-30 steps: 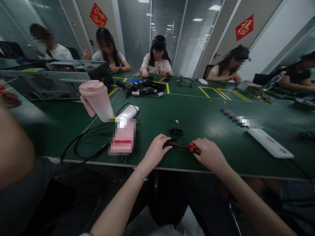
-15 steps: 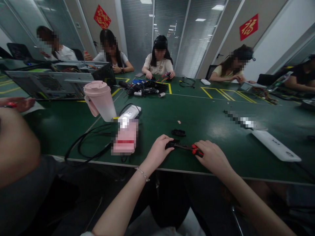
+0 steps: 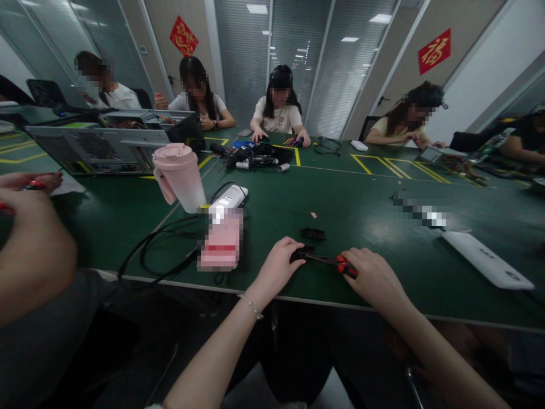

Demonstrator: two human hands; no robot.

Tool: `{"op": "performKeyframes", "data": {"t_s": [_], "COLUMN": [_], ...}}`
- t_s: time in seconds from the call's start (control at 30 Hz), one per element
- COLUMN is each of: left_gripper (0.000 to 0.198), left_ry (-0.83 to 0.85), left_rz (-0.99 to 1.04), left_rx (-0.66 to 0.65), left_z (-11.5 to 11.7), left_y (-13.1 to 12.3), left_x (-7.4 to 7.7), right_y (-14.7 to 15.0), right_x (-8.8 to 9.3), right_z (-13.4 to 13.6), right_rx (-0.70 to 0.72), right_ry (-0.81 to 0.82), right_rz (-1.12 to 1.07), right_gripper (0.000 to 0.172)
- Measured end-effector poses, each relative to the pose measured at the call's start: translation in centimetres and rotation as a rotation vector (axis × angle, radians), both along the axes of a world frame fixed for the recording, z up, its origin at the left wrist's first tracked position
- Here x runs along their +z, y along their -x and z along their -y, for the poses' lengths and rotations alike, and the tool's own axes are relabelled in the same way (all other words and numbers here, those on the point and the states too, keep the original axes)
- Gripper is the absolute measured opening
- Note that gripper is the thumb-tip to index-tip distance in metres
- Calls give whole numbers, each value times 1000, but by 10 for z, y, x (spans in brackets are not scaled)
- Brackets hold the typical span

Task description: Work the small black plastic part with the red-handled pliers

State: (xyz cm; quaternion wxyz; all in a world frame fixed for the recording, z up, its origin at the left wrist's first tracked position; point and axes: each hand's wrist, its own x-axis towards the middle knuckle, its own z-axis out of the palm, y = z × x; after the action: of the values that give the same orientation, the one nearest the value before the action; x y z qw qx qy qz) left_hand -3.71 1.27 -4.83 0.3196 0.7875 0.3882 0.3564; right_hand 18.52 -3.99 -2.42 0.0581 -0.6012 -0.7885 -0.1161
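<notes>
Near the table's front edge, my left hand [image 3: 281, 264] pinches a small black plastic part [image 3: 303, 253] between thumb and fingers. My right hand [image 3: 372, 272] is wrapped around the red and black handles of a pair of pliers [image 3: 347, 266]. The pliers' narrow metal jaws point left and meet the black part; whether they grip it or only touch it I cannot tell. Just beyond my left fingers lies another black plastic piece [image 3: 312, 234], apart from both hands.
A pink cup [image 3: 181, 176], a blurred pink item [image 3: 220, 241] and black cables [image 3: 149, 247] lie left on the green table [image 3: 272, 199]. A white power bank-like slab [image 3: 487, 258] lies right. A computer case [image 3: 110, 147] stands far left. Co-workers sit opposite; one arm [image 3: 34, 244] reaches in at left.
The view has shifted slightly, so most things appear a little lower and to the right. Both hands keep their holds on the black part and the pliers. The neighbour's arm at left has moved.
</notes>
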Motion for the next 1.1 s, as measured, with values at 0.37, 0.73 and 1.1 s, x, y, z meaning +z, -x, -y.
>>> {"op": "performKeyframes", "data": {"t_s": [0.37, 0.73, 1.1], "left_gripper": [32, 32, 31], "left_ry": [-20, -21, -11], "left_rz": [1, 13, 1], "left_rx": [1, 1, 2], "left_z": [-1, 1, 1], "left_y": [0, 0, 0], "left_x": [-4, -1, -1], "right_y": [-1, -1, 0], "right_x": [-3, -2, 1], "right_z": [-1, -1, -1], "right_rx": [-31, -50, -25], "right_ry": [75, 131, 71], "right_rz": [-42, -70, -2], "right_gripper": [18, 19, 19]}}
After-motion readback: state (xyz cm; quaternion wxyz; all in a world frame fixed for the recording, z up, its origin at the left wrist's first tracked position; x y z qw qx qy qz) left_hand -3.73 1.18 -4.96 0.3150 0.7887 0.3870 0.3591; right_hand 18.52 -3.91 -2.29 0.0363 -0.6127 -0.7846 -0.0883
